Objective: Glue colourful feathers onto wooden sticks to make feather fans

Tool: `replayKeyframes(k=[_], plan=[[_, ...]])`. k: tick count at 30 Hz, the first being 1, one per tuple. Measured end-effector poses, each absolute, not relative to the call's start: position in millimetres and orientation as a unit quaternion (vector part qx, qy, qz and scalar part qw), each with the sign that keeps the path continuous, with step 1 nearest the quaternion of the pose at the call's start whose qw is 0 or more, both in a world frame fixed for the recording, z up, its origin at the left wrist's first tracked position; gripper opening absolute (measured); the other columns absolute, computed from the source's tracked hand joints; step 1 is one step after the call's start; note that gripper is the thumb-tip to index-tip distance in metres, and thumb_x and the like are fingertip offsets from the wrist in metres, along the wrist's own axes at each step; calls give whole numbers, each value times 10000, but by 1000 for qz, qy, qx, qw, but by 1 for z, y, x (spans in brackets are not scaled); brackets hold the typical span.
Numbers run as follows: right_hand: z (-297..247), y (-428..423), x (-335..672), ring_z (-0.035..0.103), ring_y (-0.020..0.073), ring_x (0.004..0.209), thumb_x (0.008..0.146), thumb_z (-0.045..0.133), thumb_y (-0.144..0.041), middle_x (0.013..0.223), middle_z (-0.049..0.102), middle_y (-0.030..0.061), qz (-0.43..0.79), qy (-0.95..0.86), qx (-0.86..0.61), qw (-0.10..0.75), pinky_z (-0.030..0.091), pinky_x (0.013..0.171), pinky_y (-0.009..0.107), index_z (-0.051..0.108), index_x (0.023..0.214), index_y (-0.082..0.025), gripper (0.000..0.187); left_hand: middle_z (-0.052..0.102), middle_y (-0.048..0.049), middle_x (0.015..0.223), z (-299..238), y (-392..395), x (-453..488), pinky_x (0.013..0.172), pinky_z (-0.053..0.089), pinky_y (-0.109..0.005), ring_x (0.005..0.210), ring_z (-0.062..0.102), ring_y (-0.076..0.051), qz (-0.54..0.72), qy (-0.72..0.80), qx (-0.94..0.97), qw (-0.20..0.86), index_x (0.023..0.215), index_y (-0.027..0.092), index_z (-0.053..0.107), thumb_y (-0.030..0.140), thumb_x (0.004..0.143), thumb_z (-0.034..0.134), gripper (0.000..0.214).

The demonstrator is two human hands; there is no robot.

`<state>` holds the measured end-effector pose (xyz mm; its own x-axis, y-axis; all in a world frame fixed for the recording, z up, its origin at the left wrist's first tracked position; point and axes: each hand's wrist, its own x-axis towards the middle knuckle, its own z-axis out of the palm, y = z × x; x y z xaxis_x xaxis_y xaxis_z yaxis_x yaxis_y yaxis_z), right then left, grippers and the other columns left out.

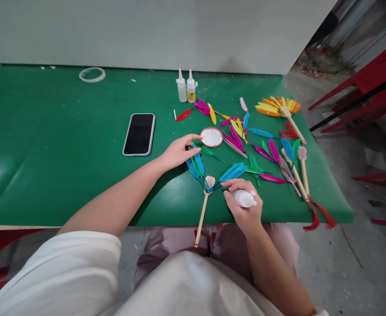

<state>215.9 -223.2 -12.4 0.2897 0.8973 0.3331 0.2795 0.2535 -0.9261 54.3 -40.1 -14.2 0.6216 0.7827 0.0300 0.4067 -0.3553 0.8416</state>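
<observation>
A half-built feather fan (209, 181) lies near the front edge of the green table (64, 145), its wooden stick pointing toward me, with blue and green feathers spreading from a small heart-shaped piece. My left hand (177, 152) rests on the fan's left feathers, fingers curled down onto a green feather. My right hand (245, 207) is closed round a small white glue bottle (244, 198), its tip pointing right, just right of the fan's hub. A round lid with white glue (211, 137) sits just beyond my left hand.
Loose coloured feathers (235, 129) are scattered at the right. A finished orange-yellow fan (280, 109) and other fans with red tassels (294, 169) lie near the right edge. Two glue bottles (186, 87), a black phone (139, 134) and a tape ring (91, 74) lie farther back.
</observation>
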Motion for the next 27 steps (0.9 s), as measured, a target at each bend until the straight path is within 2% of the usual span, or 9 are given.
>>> replayKeyframes(k=[4, 8, 12, 15, 17, 21, 27], plan=[[-14, -221, 222, 616, 172, 768, 690, 625, -71, 782, 634, 13, 229, -482, -535, 654, 509, 722, 359, 554, 774, -202, 172, 495, 32, 680, -13, -40, 54, 651, 347, -232, 637, 448, -99, 218, 377, 790, 432, 1156, 156, 534, 250, 780, 559, 388], [-15, -214, 237, 610, 160, 656, 669, 668, -120, 689, 600, -5, 172, -383, -543, 727, 513, 604, 325, 567, 720, -182, 128, 493, 37, 664, -12, -40, 53, 640, 337, -232, 629, 445, -102, 212, 383, 787, 434, 1165, 168, 530, 258, 780, 559, 396], [-9, -206, 265, 587, 128, 556, 617, 713, -169, 648, 580, -28, 96, -297, -581, 752, 498, 574, 300, 544, 674, -170, 178, 504, 32, 680, -10, -39, 54, 632, 332, -229, 625, 443, -98, 216, 392, 774, 447, 1153, 161, 536, 263, 776, 560, 391], [-7, -205, 293, 575, 119, 556, 622, 700, -201, 617, 567, -40, 37, -217, -609, 762, 483, 588, 284, 541, 698, -165, 179, 492, 40, 651, -9, -38, 54, 606, 321, -224, 586, 421, -90, 219, 397, 771, 447, 1138, 159, 544, 269, 777, 553, 377], [-9, -206, 309, 566, 123, 568, 618, 703, -231, 604, 563, -38, 24, -188, -653, 733, 465, 591, 279, 555, 714, -159, 190, 459, 52, 601, -8, -37, 53, 576, 306, -221, 554, 394, -88, 222, 398, 771, 446, 1107, 157, 560, 275, 777, 551, 350], [-17, -212, 327, 536, 135, 598, 595, 723, -340, 646, 583, -14, 44, -230, -771, 592, 431, 613, 288, 597, 722, -160, 254, 408, 63, 542, -10, -33, 48, 521, 274, -218, 507, 354, -87, 246, 412, 755, 447, 1052, 162, 578, 306, 771, 555, 316], [-17, -216, 335, 574, 211, 757, 679, 638, -387, 798, 642, 54, 96, -357, -833, 411, 418, 713, 341, 631, 826, -184, 250, 523, 37, 611, -14, -26, 40, 537, 311, -217, 543, 417, -89, 269, 441, 739, 432, 1035, 185, 591, 321, 757, 572, 310]])
